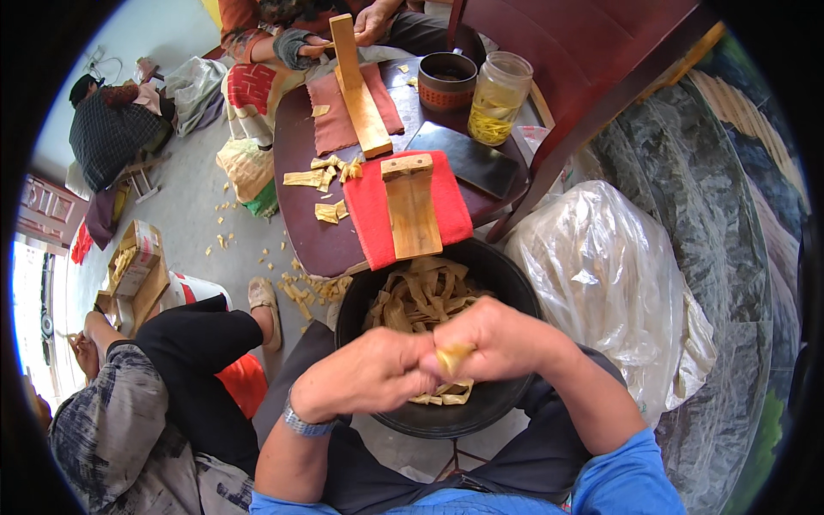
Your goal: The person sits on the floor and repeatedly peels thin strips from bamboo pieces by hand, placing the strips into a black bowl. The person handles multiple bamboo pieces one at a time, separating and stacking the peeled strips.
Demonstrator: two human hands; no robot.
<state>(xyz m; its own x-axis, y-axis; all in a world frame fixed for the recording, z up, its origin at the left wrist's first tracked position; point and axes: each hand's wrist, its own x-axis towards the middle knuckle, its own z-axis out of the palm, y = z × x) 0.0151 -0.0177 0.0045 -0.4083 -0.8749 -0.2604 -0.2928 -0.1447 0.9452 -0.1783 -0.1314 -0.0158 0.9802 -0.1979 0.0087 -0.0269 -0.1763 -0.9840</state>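
My left hand, with a metal-band watch on its wrist, meets my right hand over a black tub. Between them a short pale yellow strip, apparently dried plant material, is gripped by the fingers of both hands. Motion blurs the fingertips. Brown, flat strips lie coiled in the tub, and a paler strip shows below my hands. Just beyond the tub, a wooden block stand rests on a folded red cloth at the table edge.
The dark red table also holds an L-shaped wooden stand, a mug, a jar and a phone. Plastic-wrapped goods stand right. Co-workers sit opposite, at left and farther back. Cut pieces litter the floor.
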